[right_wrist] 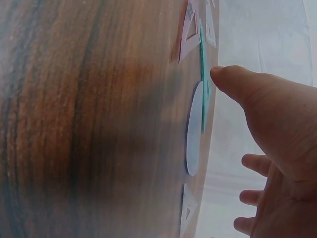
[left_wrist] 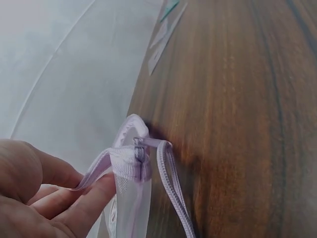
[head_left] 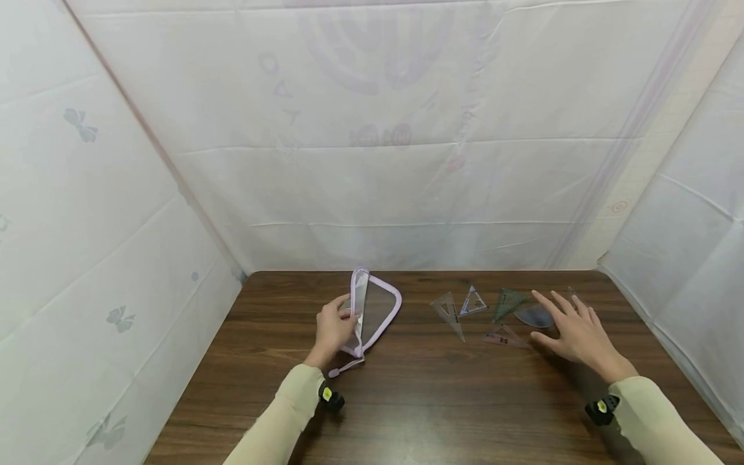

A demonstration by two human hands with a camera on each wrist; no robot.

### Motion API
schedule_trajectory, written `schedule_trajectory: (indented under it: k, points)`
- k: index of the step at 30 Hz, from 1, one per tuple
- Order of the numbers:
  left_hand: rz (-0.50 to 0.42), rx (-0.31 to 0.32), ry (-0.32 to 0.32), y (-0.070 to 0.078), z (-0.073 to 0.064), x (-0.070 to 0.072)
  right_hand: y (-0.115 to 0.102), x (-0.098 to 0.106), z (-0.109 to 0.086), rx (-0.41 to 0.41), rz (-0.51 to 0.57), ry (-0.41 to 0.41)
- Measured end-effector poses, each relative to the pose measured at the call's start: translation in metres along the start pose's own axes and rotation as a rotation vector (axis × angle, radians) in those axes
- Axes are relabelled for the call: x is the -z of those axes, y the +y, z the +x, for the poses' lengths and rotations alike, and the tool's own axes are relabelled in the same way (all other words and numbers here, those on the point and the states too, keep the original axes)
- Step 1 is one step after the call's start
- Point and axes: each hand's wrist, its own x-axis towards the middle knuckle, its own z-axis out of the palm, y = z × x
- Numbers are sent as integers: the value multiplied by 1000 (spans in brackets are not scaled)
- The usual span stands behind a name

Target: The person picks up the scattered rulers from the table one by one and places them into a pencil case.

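My left hand (head_left: 335, 328) pinches the edge of a clear zip pouch (head_left: 378, 303) with lilac trim, thumb and fingers on the trim. The pouch's mouth gapes, and its zipper pull cord (left_wrist: 173, 186) hangs at the near end. My right hand (head_left: 575, 329) hovers with fingers spread over the right of the table, holding nothing. Below it lies a clear protractor (right_wrist: 194, 131), partly hidden by the fingers in the head view. Beside this are a green set square (head_left: 507, 303) and a pink set square (head_left: 503, 336). Another clear set square (right_wrist: 187, 210) lies at the far right.
Between pouch and protractor lie a long clear set square (head_left: 449, 315) and a bluish triangle (head_left: 473, 302). The brown wooden table (head_left: 418, 407) ends at a white sheet wall (head_left: 372, 194) behind, with more sheeting on both sides.
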Motion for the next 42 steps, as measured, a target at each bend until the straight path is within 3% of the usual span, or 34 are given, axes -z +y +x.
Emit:
schedule_trajectory:
  k: [5, 13, 25, 42]
  points:
    - [-101, 95, -14, 0, 1, 0, -3, 1, 5, 14, 1, 22]
    - [-189, 160, -40, -3, 0, -1, -7, 5, 15, 20, 26, 7]
    - [-202, 197, -42, -5, 1, -3, -12, 3, 28, 31, 81, 2]
    - [-253, 238, -46, -7, 0, 2, -47, 0, 54, -8, 105, -45]
